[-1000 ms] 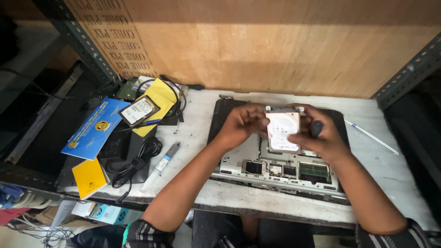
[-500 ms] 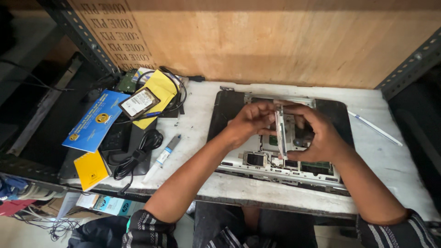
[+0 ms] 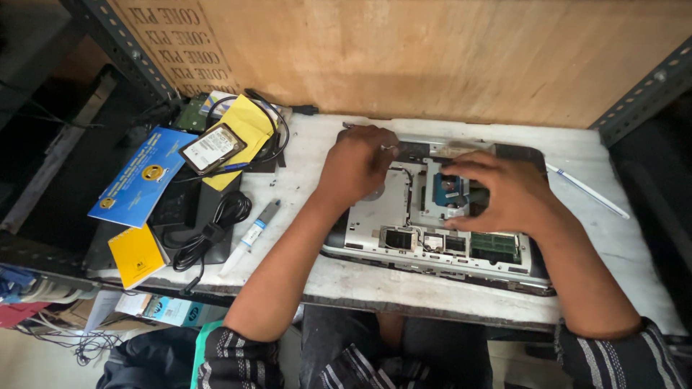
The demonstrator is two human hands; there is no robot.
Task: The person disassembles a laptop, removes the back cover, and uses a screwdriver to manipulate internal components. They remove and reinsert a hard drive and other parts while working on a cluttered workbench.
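Observation:
An opened laptop (image 3: 375,227) lies bottom-up on the white table (image 3: 404,288), its silver frame and circuit parts exposed. My right hand (image 3: 504,194) is spread over the drive bay, with fingers and thumb gripping a hard drive (image 3: 448,191) that sits flat in the bay, its blue-marked side up. My left hand (image 3: 357,166) rests with curled fingers on the laptop's far left corner. I see nothing held in it.
Left of the laptop lie a grey syringe tube (image 3: 252,234), a coiled black cable (image 3: 216,223), a second hard drive (image 3: 213,148) on a yellow envelope (image 3: 249,126), a blue booklet (image 3: 140,176) and a yellow one (image 3: 135,253). A white pen (image 3: 587,191) lies right. A plywood wall (image 3: 432,57) stands behind.
The hard drive, held up with its white label showing and then turned on edge, now lies flat in the laptop's bay. My left hand has let go and moved to the laptop's corner.

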